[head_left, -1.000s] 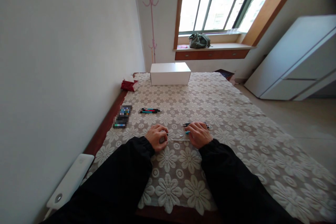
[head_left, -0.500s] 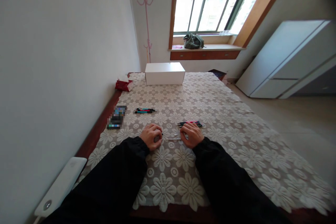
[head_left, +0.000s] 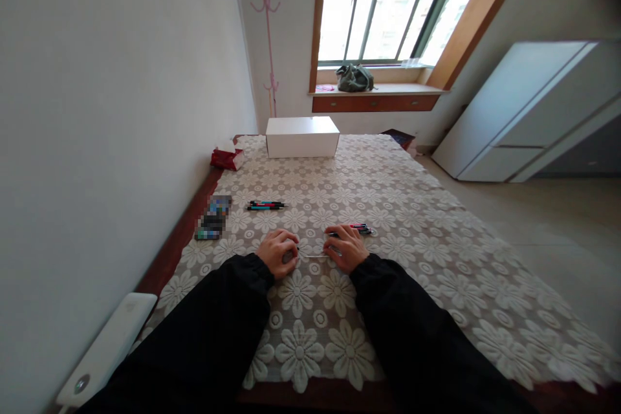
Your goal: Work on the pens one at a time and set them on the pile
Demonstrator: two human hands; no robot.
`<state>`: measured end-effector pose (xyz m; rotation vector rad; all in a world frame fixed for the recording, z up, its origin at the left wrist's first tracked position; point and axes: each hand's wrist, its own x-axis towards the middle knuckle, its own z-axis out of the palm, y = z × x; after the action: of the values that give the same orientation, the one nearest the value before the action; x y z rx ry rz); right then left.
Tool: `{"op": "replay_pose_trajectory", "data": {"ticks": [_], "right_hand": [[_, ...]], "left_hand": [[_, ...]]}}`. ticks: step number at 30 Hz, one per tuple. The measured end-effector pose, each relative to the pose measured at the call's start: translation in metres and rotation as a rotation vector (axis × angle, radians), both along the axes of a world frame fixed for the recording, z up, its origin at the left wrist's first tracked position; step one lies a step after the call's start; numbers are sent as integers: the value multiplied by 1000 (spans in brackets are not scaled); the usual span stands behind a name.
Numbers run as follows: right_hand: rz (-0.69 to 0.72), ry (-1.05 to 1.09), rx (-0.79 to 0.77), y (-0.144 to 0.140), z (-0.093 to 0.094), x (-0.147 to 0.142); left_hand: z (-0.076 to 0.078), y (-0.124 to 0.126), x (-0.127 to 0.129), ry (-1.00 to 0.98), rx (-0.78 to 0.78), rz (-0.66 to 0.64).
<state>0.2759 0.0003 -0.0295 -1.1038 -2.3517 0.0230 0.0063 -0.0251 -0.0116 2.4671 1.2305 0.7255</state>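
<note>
Thin clear plastic rod [head_left: 313, 256] lay crosswise, long axis left to right, on lace-covered tabletop [head_left: 412, 220], left hand [head_left: 276, 252] curled shut on its left end, right hand [head_left: 345, 247] fingers [head_left: 334, 248] pinched on right end, loose pens [head_left: 359, 229] just beyond.

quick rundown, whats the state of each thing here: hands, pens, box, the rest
left hand: curled, knuckles up, on the tablecloth
right hand: fingers bent, over the near pens
near pens: lying flat, partly covered by the right hand
far pens: lying flat in a bunch, untouched
white box: closed
tablecloth: spread flat
</note>
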Motion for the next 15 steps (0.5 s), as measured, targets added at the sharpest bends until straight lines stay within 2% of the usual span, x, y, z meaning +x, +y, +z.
{"op": "replay_pose_trajectory", "data": {"ticks": [4,9,15], "right_hand": [[28,40,19,-3,5,-1],[148,23,-2,-8,7,-4],[178,-21,1,-10,5,-9]], "left_hand": [[0,0,0,0,2,10],[1,-1,0,8,-6,9],[1,0,0,-4,3,15]]}}
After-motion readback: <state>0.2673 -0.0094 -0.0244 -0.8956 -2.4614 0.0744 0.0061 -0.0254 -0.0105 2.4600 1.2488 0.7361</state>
